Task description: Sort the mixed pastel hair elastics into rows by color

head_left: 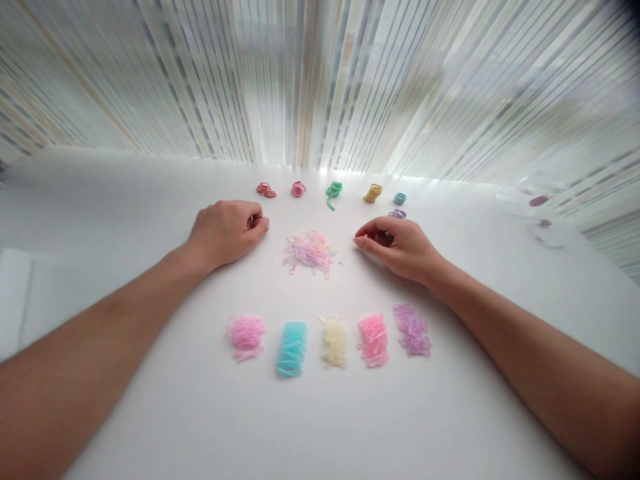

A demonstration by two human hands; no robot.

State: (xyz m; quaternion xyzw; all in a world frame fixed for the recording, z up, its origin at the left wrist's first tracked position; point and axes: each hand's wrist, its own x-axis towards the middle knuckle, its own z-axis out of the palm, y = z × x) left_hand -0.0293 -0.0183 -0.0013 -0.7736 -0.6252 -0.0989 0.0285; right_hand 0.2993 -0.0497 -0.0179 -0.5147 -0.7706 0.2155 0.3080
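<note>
A loose pile of mixed pastel rubber bands (311,252) lies on the white table between my hands. To its left, my left hand (230,230) rests with curled fingers, the thumb against the index finger; whatever may be inside is hidden. My right hand (393,241) is on the other side, thumb and fingertips pinched together, and anything between them is too small to make out. Closer to me are sorted heaps of bands: pink (247,337), turquoise (291,350), cream (335,343), brighter pink (373,341) and lilac (413,331).
Along the back sit small coiled bundles: red (267,190), pinkish red (299,189), green (334,192), yellow (373,193), blue (400,199) and purple (398,214). A clear plastic item (537,203) lies far right. Striped string curtains (300,80) hang behind the table.
</note>
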